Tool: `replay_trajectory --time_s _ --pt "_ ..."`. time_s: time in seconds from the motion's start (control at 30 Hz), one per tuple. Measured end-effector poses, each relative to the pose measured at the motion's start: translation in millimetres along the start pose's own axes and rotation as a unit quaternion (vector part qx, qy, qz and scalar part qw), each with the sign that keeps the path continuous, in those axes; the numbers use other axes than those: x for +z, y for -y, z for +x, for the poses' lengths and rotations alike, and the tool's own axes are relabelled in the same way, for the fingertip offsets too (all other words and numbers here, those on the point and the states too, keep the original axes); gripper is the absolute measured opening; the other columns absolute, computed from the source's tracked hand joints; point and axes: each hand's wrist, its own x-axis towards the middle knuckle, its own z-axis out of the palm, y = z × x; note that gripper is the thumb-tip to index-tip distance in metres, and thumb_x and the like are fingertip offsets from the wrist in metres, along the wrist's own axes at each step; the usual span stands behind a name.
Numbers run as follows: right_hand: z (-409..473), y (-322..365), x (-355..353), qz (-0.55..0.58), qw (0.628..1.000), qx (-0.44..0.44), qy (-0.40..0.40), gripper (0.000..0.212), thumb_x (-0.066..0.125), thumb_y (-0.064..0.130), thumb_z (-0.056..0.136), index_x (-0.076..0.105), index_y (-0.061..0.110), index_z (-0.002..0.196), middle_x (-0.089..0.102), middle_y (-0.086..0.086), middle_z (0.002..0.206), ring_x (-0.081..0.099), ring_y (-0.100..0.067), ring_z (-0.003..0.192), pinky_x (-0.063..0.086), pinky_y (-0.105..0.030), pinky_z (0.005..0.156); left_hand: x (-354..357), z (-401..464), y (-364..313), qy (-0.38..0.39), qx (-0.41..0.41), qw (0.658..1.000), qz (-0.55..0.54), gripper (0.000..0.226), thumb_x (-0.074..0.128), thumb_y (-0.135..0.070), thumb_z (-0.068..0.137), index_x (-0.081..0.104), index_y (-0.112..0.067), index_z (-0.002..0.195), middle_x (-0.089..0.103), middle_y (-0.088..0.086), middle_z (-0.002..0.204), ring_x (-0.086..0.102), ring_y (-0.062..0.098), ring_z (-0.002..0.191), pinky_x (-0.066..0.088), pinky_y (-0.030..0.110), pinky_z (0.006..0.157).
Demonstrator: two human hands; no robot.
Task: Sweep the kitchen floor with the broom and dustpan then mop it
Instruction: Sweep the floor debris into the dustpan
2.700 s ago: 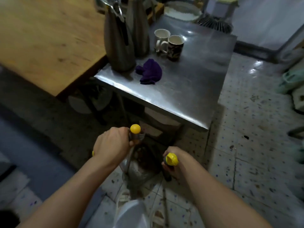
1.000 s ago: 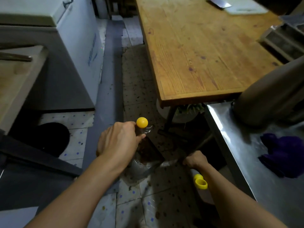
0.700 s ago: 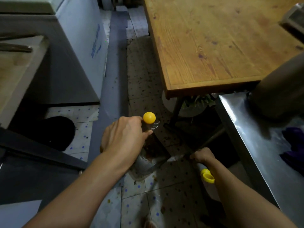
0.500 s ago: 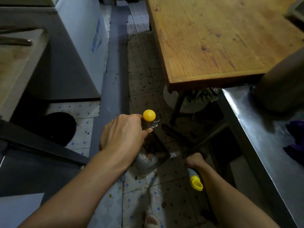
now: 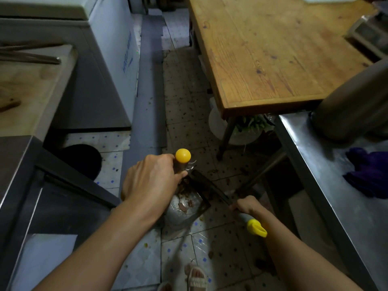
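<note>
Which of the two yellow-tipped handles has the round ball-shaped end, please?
The dustpan handle, gripped by the left hand: its tip is a yellow ball. The broom handle in the right hand ends in a yellow hooked cap.

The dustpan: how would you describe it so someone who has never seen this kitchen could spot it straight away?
Start at the big wooden table and drop to the speckled tile floor off its near corner. There the left hand grips a handle topped with a yellow ball; the dustpan hangs below it. It is the only shiny metal scoop, holding brown scraps.
</note>
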Motion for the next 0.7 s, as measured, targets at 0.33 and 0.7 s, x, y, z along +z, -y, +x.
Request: replay_trajectory --time_s 0.33,0.7 --pt "8.2 4.4 -15.1 -0.022 0.998 -0.019 -0.051 0.026 0.068 0.028 0.076 0.068 0.008 0.092 0.065 -0.008 0.096 0.059 -0.022 0.086 0.038 -0.022 0.056 -1.5 16.2 -4.7 -0.005 0.021 1.000 -0.015 0.032 0.052 -0.054 0.088 0.058 -0.028 0.106 0.045 -0.005 0.074 0.057 0.021 0.083 0.037 0.029 0.063" --pt "68.2 -9.0 -50.0 0.000 0.995 -0.016 -0.101 0.024 0.065 0.021 0.078 0.070 0.005 0.095 0.066 -0.013 0.102 0.060 -0.025 0.090 0.040 -0.026 0.067 27.9 66.7 -42.8 -0.002 0.015 1.000 -0.002 0.034 0.054 -0.054 0.088 0.057 -0.024 0.102 0.030 -0.007 0.062 0.048 0.021 0.077 0.037 0.030 0.062"
